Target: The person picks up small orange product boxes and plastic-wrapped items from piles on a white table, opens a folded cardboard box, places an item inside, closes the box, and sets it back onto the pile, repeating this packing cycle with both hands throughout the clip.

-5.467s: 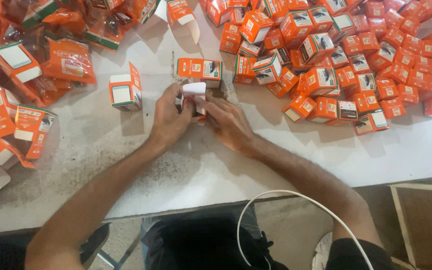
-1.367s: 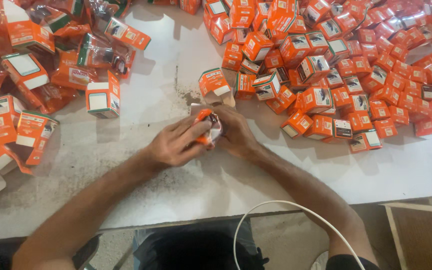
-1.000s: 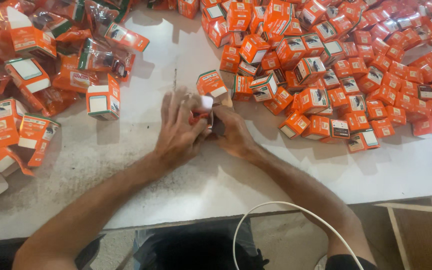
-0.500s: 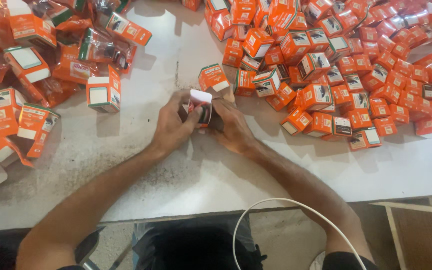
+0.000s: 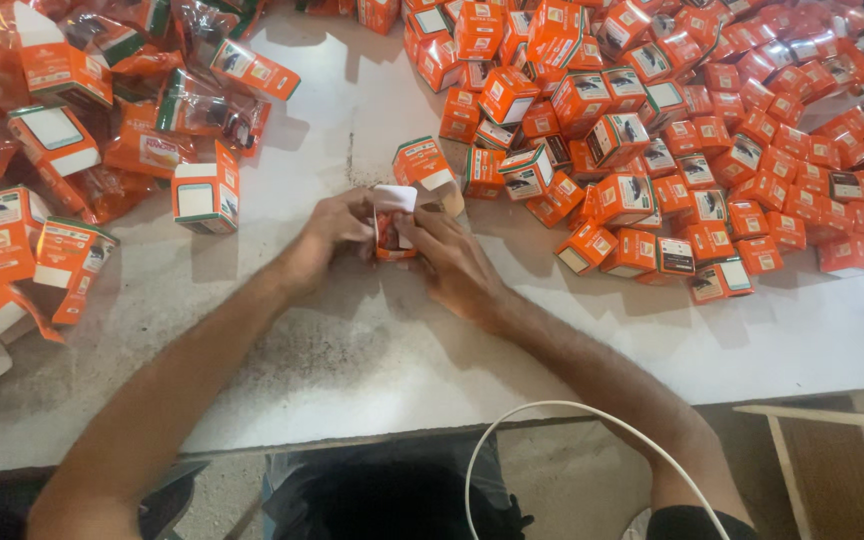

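Head view: left hand (image 5: pixel 337 228), right hand (image 5: pixel 452 262) both gripping small orange box (image 5: pixel 393 222), flap open.

Left hand (image 5: pixel 337 228) and right hand (image 5: pixel 455 262) both grip a small orange carton (image 5: pixel 393 222) with its white flap up, over the white table (image 5: pixel 372 350). Closed orange boxes (image 5: pixel 672 130) heaped right; flat cartons and bagged parts (image 5: pixel 82 130) piled left.

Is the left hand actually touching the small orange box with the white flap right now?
Touching. The head view shows the left hand wrapped against the side of the small orange box, fingers on it, no gap.
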Demonstrator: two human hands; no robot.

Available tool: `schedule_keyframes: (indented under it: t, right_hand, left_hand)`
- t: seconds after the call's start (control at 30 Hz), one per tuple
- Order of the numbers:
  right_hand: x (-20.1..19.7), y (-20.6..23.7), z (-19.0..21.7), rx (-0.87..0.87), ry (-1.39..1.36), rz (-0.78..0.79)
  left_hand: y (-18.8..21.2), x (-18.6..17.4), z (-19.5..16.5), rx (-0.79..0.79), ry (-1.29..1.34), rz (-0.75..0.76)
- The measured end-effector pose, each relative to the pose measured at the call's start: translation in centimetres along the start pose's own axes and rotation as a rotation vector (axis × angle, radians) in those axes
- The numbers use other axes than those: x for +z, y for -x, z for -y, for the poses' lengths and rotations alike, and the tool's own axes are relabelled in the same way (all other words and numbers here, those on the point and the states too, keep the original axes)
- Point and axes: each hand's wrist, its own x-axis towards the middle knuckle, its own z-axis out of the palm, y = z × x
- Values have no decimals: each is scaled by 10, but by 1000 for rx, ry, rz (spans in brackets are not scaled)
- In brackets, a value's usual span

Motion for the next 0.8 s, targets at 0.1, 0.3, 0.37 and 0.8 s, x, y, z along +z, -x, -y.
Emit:
schedule_keyframes:
  t: [0.1,0.3,0.37,0.8]
  right_hand:
    - [1,-1,0,14,20,18]
    - [1,2,2,114,-22,21]
    - [1,3,2,49,-8,-6]
    - [9,9,-14,288,-159,72]
  left_hand:
    - [-5,-9,-3,-98,-97,-126]
    - [-19,3,13,-21,-543,-239]
    - [-8,10,19,498,-809,-244]
    - [16,14,11,706,-1010,-90]
